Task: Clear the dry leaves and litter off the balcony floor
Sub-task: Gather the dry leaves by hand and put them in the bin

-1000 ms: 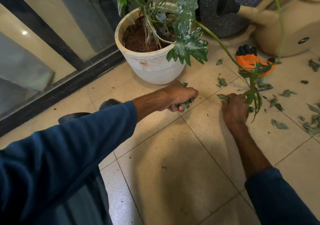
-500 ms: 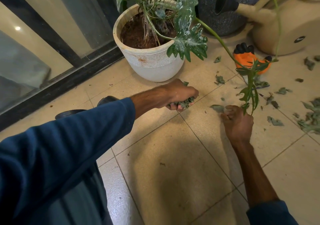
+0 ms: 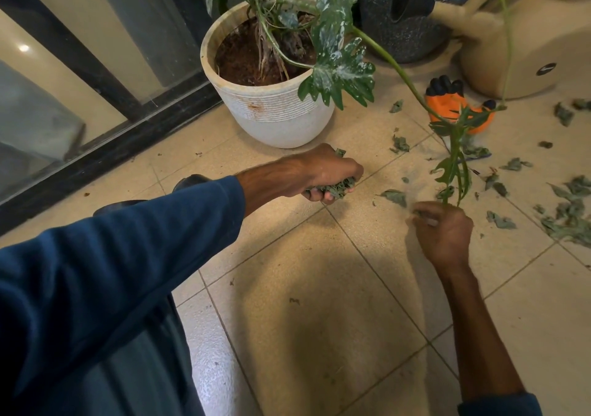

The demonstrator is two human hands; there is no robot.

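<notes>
Plainly the left hand (image 3: pixel 323 172) serves as the store: its fingers are clenched tight round a wad of dry leaves (image 3: pixel 339 188), held low over the balcony floor (image 3: pixel 319 303), so that the other hand is free to gather. The right hand (image 3: pixel 444 233) hangs just over the tiles with its fingers curled inward; whether a scrap is pinched in them I cannot tell. A single loose leaf (image 3: pixel 395 196) lies at its ten o'clock, between the two hands, and is likely the next to be taken. A drooping green frond (image 3: pixel 452 166) from the white pot (image 3: pixel 271 118) hangs down at the right hand's twelve o'clock, almost touching the knuckles, so picking there probably means working round it. Most of the litter remains: a thick scatter of leaves (image 3: pixel 569 220) at three o'clock of that hand, and more around the orange glove (image 3: pixel 454 108) further up at twelve.
</notes>
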